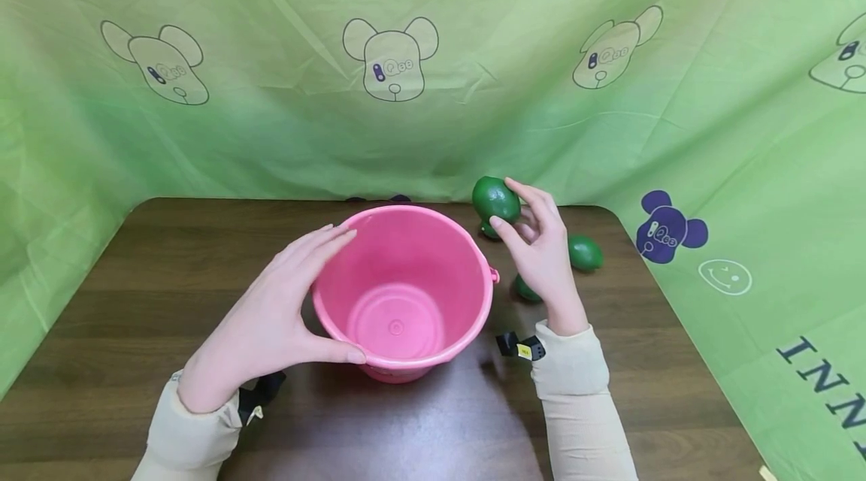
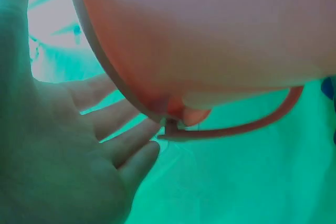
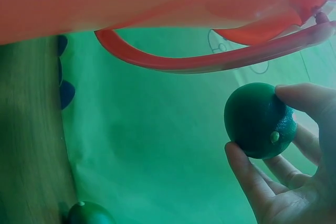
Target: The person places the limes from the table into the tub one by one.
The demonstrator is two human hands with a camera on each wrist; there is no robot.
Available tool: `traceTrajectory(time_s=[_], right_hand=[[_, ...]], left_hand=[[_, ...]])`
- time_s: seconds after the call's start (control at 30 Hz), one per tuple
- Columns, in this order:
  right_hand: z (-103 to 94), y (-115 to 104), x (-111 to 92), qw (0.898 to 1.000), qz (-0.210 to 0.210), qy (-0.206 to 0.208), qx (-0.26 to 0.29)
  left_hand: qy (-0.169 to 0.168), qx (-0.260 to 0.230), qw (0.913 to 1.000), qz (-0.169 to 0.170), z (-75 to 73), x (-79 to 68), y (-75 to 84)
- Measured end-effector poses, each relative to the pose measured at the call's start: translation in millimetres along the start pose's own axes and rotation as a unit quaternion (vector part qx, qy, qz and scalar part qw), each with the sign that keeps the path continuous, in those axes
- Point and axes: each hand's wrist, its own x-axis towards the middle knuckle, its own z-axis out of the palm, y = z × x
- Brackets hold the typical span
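Note:
A pink bucket (image 1: pixel 402 349) stands upright on the table, and its inside shows only the bare bottom. My left hand (image 1: pixel 274 316) rests against the rim on its left side, thumb at the near edge and fingers stretched toward the far edge. In the left wrist view those fingers are nearly straight beside the bucket's outer wall. To the right of the bucket, my right hand (image 1: pixel 544 248) pinches a green lime (image 1: pixel 496 198) between thumb and fingers, raised above the table. The right wrist view shows this lime's small stem end (image 3: pixel 274 137) turned toward the palm.
One lime (image 1: pixel 585 252) lies right of my right hand, another (image 1: pixel 526 288) is partly hidden under the wrist, and a third (image 1: pixel 489 230) shows behind the held one. The bucket's handle (image 3: pixel 178 64) hangs at the far side. A green printed cloth (image 1: pixel 406 135) hangs behind the wooden table (image 1: pixel 203 255).

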Motion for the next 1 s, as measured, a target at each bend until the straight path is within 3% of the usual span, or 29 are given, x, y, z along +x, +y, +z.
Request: traceTrajectory(time_s=[0.43,1.0], right_hand=[[-1.8,-5.2,0.2,1.000,-0.006,0.008,0.013],[-4.8,-9.2,-1.0,0.999,-0.018,0.015,0.033]], left_hand=[[-0.054,0.005,0.9965,-0.063,0.5,-1.2,-9.3],[-0.073,0.002,0.9932,-0.090,5.0,-0.9,-8.8]])
